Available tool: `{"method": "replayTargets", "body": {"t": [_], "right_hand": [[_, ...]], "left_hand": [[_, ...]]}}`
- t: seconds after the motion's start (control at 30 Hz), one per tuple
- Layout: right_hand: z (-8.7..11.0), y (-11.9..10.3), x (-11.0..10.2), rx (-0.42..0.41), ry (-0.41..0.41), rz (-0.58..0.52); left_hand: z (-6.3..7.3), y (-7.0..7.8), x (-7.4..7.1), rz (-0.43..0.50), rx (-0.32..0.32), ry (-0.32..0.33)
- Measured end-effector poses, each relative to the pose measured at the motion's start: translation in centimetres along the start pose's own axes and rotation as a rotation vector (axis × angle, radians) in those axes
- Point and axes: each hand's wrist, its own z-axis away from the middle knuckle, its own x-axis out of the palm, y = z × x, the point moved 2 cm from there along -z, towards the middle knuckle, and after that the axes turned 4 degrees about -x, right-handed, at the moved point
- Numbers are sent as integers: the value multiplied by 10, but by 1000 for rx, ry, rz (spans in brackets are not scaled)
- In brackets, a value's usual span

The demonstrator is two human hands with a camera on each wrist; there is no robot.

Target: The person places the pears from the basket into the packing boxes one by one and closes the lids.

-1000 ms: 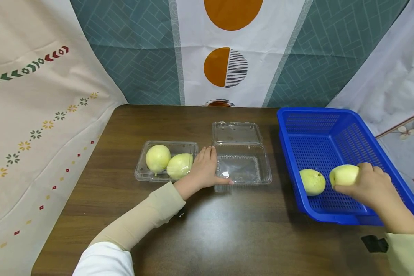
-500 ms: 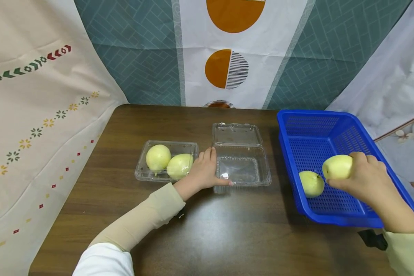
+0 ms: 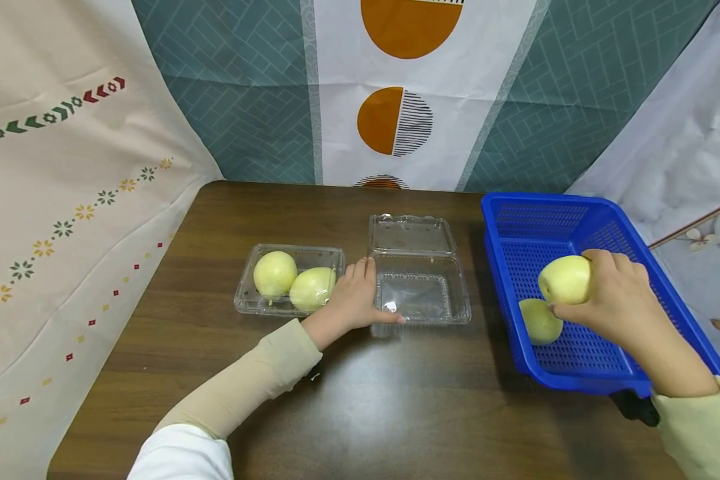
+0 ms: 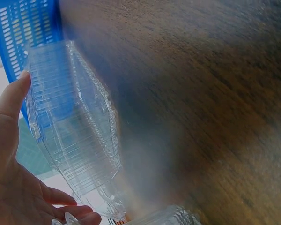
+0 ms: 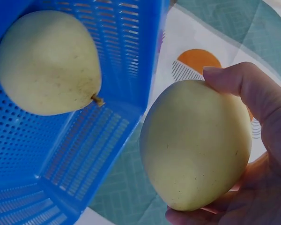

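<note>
In the head view my right hand holds a pale yellow-green pear above the blue basket. The right wrist view shows my thumb over that pear and fingers beneath it. A second pear, its short brown stem visible in the right wrist view, lies in the basket. My left hand rests at the left side of a clear plastic clamshell box with its lid raised. Its fingers lie straight along that side, with the thumb touching the front rim.
Left of the left hand stands another clear box, lid down, with two pears inside. Brown wooden table surrounds the boxes. Patterned cloths hang behind the table and at both sides.
My right hand has lifted the pear and carried it leftward inside the basket's outline, now over the second pear. The left hand and both clear boxes stay as they were.
</note>
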Motion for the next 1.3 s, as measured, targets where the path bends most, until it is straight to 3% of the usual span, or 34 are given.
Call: {"method": "replayTargets", "body": {"t": [0.47, 0.83, 1.3], "right_hand": [[-15, -28, 11, -99, 5, -87], [-22, -46, 28, -173, -59, -142], [-36, -66, 42, -288, -161, -144]], "left_hand": [[1, 0, -2, 16, -4, -6], [0, 2, 0, 18, -5, -12], [4, 2, 2, 108, 6, -15]]}}
